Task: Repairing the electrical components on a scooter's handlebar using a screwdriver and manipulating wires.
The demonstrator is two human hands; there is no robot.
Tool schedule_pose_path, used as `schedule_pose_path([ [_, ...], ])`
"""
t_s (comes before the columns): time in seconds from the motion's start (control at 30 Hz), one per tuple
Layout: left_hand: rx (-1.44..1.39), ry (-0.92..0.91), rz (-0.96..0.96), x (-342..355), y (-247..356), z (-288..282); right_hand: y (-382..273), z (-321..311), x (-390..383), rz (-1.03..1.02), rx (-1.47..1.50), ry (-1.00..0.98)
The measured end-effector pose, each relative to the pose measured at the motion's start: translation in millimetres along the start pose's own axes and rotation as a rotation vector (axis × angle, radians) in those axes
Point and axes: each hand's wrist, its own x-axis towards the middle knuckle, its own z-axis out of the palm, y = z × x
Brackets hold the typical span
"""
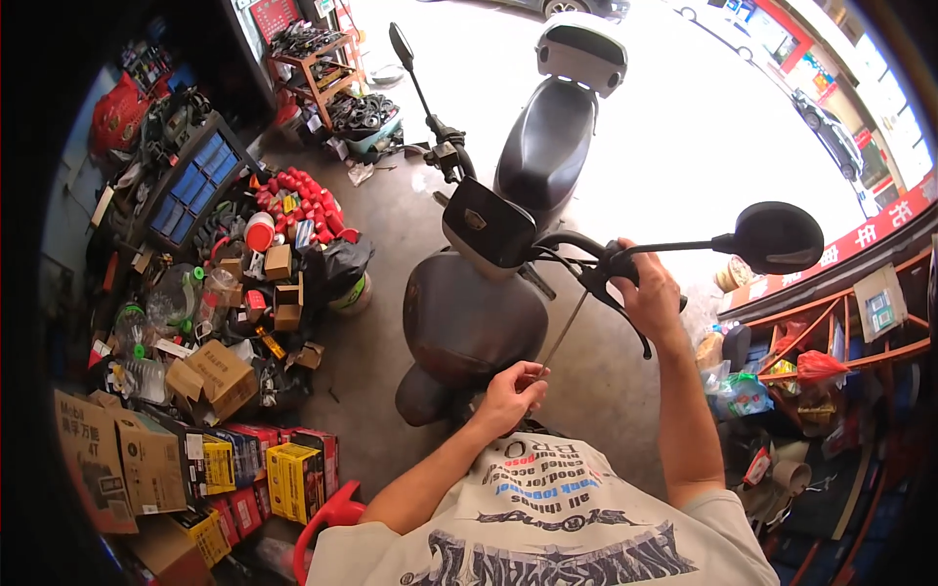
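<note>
A dark electric scooter (pixel 474 308) stands in front of me, its long seat (pixel 549 146) and rear top box (pixel 582 59) pointing away. My left hand (pixel 510 398) is closed around the lower end of a long thin screwdriver (pixel 565 334); its handle is hidden in the fingers. The shaft slants up to the underside of the handlebar control housing (pixel 616 262), where I cannot make out the tip. My right hand (pixel 650 293) grips that housing beside the brake lever (pixel 633 327). From there a stalk leads right to a round mirror (pixel 777 237).
Cardboard boxes (pixel 220 381), red bottles (pixel 303 200) and loose parts crowd the left. An orange rack (pixel 313 73) stands at the far left. A red metal shelf (pixel 850 356) with bags is at the right. Near my left elbow is a red chair (pixel 327 518).
</note>
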Motion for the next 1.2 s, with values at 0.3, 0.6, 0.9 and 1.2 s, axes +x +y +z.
schedule_pose_path([
  [0.3,0.07,0.045,0.089,-1.3,1.5,2.6,-0.8,1.6,-0.8,0.023,0.003,-0.01],
  [0.6,-0.222,-0.002,-0.083,-0.5,2.0,-0.3,-3.6,2.3,-0.3,0.032,0.02,-0.048],
  [0.9,-0.49,-0.057,-0.107,-0.1,-2.3,-3.0,4.2,4.9,2.0,-0.006,0.015,-0.082],
  [1.2,-0.438,-0.041,-0.088,0.7,-6.4,-5.3,4.5,3.9,1.9,0.042,0.059,-0.092],
])
